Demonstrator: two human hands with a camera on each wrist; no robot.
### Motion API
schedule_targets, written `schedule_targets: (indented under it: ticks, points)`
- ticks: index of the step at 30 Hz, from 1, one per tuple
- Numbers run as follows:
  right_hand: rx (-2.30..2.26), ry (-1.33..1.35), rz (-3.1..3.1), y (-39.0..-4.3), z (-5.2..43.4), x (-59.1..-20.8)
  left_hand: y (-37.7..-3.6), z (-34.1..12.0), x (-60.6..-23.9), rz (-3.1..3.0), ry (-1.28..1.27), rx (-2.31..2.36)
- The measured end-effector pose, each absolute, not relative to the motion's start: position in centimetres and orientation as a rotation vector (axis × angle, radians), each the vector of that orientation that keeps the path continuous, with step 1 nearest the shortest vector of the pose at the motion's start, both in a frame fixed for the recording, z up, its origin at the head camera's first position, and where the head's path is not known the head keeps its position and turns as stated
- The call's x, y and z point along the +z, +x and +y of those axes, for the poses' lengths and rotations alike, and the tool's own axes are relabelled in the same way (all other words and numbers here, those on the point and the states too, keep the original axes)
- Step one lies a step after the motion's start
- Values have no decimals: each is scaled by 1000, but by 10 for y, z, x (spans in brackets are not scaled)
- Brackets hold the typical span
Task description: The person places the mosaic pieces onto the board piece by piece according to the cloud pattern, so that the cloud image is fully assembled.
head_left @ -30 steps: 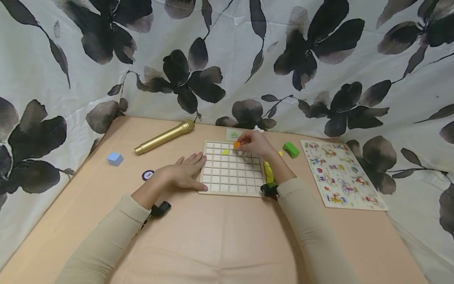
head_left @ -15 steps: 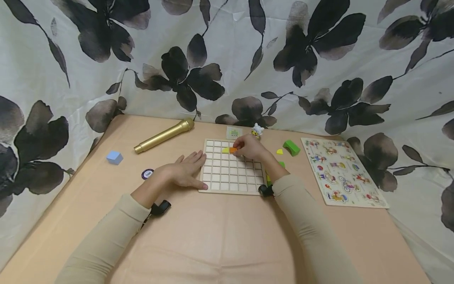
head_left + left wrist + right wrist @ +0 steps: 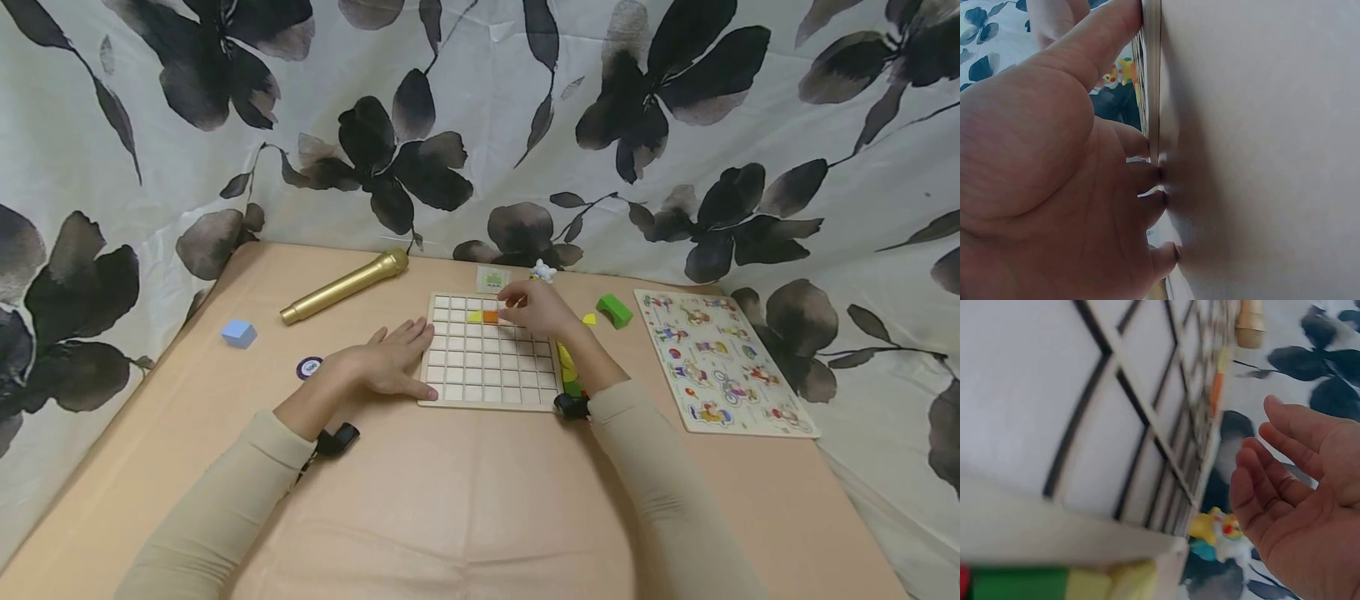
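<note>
A pale board with a square grid (image 3: 487, 374) lies mid-table. Two tiles sit side by side in its upper rows, one yellow (image 3: 475, 317) and one orange (image 3: 491, 317). My left hand (image 3: 386, 368) lies flat with fingers spread, its thumb and fingers against the board's left edge. Over the top right of the grid is my right hand (image 3: 538, 310), just right of the orange tile. The right wrist view shows its fingers loosely bent, holding nothing, apart from the orange tile (image 3: 1216, 390).
Coloured pieces (image 3: 567, 364) line the board's right side, partly behind my right wrist. Behind the board are a small card (image 3: 492, 279) and a figurine (image 3: 542, 271). Around lie a gold microphone (image 3: 345, 287), blue block (image 3: 238, 333), round chip (image 3: 308, 367), green block (image 3: 615, 311) and picture puzzle (image 3: 731, 367).
My right hand brought the orange tile down onto the grid next to the yellow one, let go, and moved slightly right and up. My left hand stayed at the board's edge.
</note>
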State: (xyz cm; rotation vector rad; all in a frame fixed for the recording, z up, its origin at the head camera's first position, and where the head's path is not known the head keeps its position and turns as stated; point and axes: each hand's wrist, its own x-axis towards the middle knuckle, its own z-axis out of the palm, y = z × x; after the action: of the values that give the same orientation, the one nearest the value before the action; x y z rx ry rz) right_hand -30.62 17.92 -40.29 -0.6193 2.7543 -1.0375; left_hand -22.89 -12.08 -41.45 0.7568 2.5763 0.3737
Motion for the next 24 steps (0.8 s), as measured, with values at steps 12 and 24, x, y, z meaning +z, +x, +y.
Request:
schedule_targets:
  ticks: [12, 24]
  points:
    - [-1173, -440, 2853, -280, 245, -389, -229, -123, -414, 2562, 760, 399]
    - [-952, -198, 2915, -288, 295, -412, -229, -122, -414, 2571, 756, 379]
